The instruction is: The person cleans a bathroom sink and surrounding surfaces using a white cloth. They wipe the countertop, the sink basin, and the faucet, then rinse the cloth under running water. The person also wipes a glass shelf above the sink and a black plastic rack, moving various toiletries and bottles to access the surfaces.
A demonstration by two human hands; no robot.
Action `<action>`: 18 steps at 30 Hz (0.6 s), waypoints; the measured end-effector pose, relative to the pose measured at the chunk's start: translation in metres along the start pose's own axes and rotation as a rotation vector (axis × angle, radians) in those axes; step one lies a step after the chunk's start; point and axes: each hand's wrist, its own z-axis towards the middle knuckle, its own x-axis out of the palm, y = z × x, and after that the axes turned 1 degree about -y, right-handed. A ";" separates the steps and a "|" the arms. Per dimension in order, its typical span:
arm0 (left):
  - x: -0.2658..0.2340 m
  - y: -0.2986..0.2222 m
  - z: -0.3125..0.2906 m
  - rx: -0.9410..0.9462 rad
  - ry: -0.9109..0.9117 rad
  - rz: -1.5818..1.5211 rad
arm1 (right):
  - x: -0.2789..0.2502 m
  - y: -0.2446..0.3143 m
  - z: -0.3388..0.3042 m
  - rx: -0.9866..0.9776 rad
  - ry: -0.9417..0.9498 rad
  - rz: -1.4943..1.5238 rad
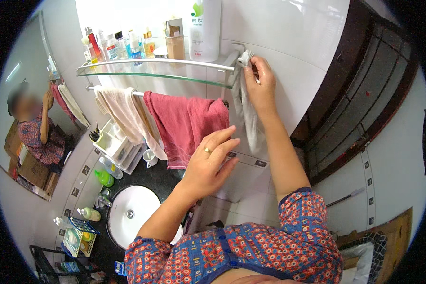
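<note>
At the right end of a wall-mounted glass shelf (175,78), my right hand (262,87) pinches the top of a grey cloth (244,106). The cloth hangs down along the wall beside the shelf's metal bracket (233,56). Lower and to the left, my left hand (204,166) is raised with its fingers stretched out and holds nothing; it wears a ring. Just behind it a red towel (187,118) hangs over the metal rail under the shelf; whether the fingers touch it I cannot tell. A cream towel (120,106) hangs farther left on that rail.
Several bottles and a large white bottle (205,33) stand on the shelf. Below are a round white basin (135,208), a tap (102,199), soap bottles (104,178), a white drawer organizer (120,146) and a cup (149,157). A mirror (31,113) hangs left; a dark door frame (364,99) stands right.
</note>
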 end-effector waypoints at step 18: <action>-0.041 0.015 -0.035 -0.266 -0.138 -0.046 | 0.013 0.002 0.029 -0.334 0.070 -0.225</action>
